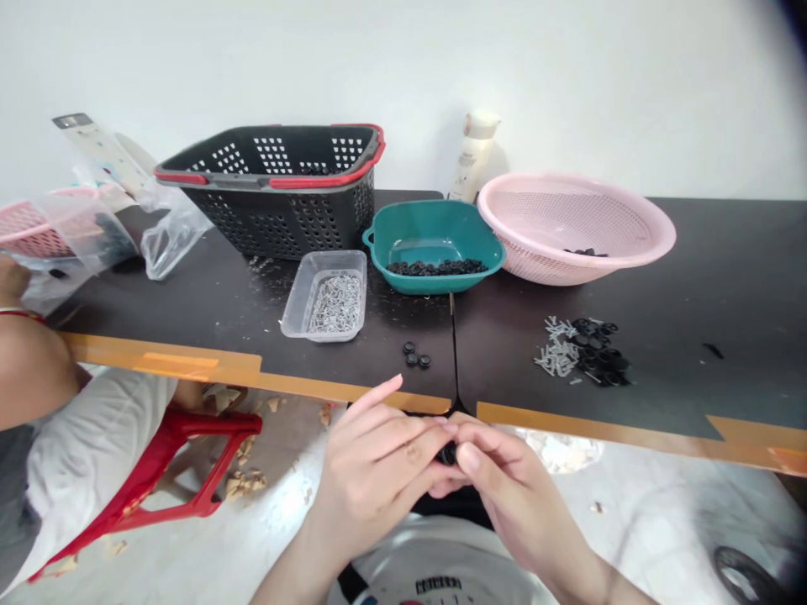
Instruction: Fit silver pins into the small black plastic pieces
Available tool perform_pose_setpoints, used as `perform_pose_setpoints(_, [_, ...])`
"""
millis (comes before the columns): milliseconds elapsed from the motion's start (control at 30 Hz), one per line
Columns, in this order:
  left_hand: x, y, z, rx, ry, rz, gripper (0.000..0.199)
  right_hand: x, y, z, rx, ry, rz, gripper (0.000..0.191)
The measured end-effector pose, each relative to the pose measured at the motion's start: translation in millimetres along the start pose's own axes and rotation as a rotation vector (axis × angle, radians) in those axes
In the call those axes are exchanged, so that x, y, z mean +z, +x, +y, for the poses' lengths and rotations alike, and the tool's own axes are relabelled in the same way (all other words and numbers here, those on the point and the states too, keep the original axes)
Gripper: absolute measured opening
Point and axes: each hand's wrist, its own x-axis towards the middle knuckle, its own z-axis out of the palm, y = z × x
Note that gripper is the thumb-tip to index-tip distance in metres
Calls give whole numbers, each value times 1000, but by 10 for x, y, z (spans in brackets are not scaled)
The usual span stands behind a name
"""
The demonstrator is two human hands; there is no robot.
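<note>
So far: from the head view, we judge that much is left. A heap of grey screws and black rings lies at the right of the dark table, and three black rings lie near the centre.
Left hand: the left hand pinches with its fingertips together, index finger lifted apart.
Right hand: the right hand closes its fingertips on the same piece.
Held piece: a small black piece sits between both hands, just near of the table edge, mostly hidden.
Teal tray: the teal tray, centre far, holds a layer of rings.
Clear tub: the clear plastic tub, left of it, holds grey screws.
Pink colander: the pink colander, far right, holds a few dark rings.
Black basket: we see a few dark pieces inside the black basket, far left.
Nearby: a co-worker's arm reaches in at the left.
</note>
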Motion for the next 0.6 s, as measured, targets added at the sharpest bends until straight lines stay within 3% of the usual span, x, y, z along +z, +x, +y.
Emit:
perform_pose_setpoints(133, [-38, 23, 39, -5, 34, -16, 15, 22, 10, -45, 26, 51, 0, 24])
perform_pose_setpoints(333, [-66, 54, 45, -65, -23, -50, 12, 0, 65, -152, 190, 157, -60, 27])
perform_pose_setpoints(600, [-43, 40, 31, -22, 14, -42, 16, -12, 31, -137, 104, 44, -32, 26])
